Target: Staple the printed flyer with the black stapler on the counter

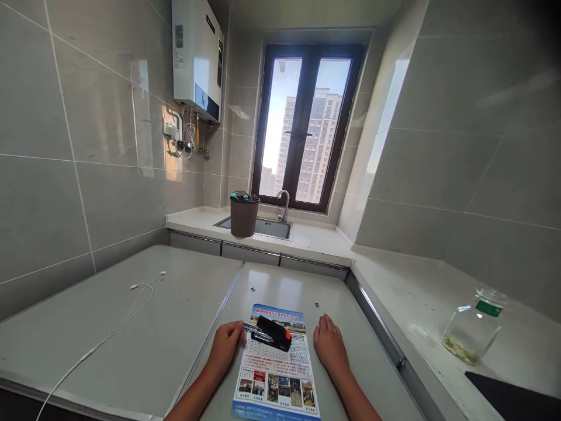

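Observation:
A black stapler with a red spot at its right end lies across a printed flyer on the table. Its silvery metal part sticks out to the left, and my left hand has its fingers closed round the tip of it. My right hand rests palm down beside the flyer's right edge, fingers stretched out and holding nothing. Small dark pieces, perhaps staple strips, lie beyond the flyer: one group to the left, another to the right.
A white cable runs over the left tabletop. Behind the table, a dark bin stands by the sink. On the right counter are a glass jar with a green label and a black flat object.

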{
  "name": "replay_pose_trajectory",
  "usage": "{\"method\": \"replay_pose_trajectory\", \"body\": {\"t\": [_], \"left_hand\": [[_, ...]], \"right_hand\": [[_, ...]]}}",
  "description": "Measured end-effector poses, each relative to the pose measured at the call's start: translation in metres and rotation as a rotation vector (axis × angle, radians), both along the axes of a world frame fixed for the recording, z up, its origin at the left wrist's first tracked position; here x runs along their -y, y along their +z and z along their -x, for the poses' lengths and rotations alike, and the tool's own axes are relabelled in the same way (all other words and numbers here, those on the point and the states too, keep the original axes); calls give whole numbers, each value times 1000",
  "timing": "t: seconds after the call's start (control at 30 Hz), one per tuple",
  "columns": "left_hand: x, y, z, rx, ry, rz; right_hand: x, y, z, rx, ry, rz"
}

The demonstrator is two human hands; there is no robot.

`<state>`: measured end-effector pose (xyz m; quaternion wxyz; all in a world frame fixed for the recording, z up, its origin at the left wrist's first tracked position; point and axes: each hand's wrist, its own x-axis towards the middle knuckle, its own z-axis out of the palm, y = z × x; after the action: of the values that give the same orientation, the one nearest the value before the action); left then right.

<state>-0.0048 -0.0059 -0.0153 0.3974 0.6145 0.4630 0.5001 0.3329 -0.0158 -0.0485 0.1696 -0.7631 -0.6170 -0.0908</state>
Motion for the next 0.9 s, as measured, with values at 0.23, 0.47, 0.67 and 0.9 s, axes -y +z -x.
{"method": "replay_pose_trajectory", "body": {"t": [0.23, 0.47, 0.67, 0.9], "left_hand": [[-47, 21, -1, -411, 172, -191], [-134, 29, -21, -690, -18, -249], [-140, 19, -23, -836, -125, -258], [-104, 7, 6, -837, -69, -323]], "right_hand": [[-3, -2, -2, 9, -1, -16], [-4, -6, -2, 31, 12, -39], [-6, -9, -6, 38, 32, -76], [-5, -7, -4, 8, 23, -65]]}}
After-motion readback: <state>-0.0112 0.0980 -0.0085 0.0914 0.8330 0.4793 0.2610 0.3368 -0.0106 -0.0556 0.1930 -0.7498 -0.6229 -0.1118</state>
